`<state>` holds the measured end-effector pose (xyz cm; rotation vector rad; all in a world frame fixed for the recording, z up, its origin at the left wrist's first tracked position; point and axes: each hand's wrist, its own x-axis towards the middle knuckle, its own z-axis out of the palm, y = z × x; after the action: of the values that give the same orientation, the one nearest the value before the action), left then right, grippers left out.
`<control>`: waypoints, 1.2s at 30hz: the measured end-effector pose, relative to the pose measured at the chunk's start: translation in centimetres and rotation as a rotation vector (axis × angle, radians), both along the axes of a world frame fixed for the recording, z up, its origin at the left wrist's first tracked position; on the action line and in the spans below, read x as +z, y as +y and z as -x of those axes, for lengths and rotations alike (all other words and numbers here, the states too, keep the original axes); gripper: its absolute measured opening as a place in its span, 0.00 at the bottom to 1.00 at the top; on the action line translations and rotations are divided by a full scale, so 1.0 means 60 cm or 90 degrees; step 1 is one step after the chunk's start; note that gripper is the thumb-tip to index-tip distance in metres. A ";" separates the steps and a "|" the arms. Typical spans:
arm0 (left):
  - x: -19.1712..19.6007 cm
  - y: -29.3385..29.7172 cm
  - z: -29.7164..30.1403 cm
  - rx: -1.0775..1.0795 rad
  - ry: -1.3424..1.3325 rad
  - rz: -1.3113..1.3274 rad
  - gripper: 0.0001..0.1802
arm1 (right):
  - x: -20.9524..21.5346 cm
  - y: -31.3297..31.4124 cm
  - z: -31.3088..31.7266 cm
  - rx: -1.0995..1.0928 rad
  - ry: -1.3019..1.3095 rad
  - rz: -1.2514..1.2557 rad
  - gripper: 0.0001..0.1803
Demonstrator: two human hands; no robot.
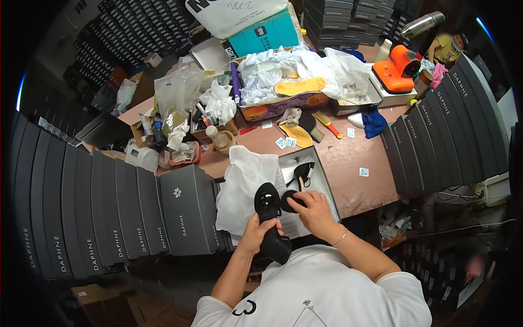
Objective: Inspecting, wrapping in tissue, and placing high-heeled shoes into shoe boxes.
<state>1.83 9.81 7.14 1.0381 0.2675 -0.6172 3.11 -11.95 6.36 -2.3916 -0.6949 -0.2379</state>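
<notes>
My left hand [257,233] is closed around a black high-heeled shoe [267,199], its glossy toe pointing away from me. In my right hand [318,216] is a round black pad [289,202], pinched by the fingers close beside the shoe's right side. Whether the pad touches the shoe I cannot tell. Beneath my hands lies an open shoe box [326,180] with white lining. A second black shoe [301,175], with a strap, rests inside it. White tissue paper [243,177] spreads over the box's left part.
Grey shoe boxes line up on the left [188,210] and right [412,147]. Behind the open box stand a carton of crumpled plastic [283,103], a brush with a red-yellow handle [328,126], a bottle [219,139] and an orange device [396,71]. A person [447,50] is at far right.
</notes>
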 end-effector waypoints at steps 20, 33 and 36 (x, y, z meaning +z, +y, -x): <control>-0.002 -0.043 -0.057 0.243 0.049 0.194 0.30 | 0.001 -0.087 0.013 -0.221 0.321 -0.421 0.23; 0.003 -0.001 -0.083 0.324 -0.031 0.157 0.25 | -0.067 -0.195 -0.089 -0.231 0.045 -0.053 0.22; -0.007 -0.034 -0.071 0.277 -0.044 0.136 0.25 | -0.143 -0.184 -0.138 -0.252 0.093 0.054 0.27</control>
<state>6.07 7.80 6.71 0.7610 0.3470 -0.2096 11.39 -23.02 -2.25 -2.5807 -0.1627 -0.1965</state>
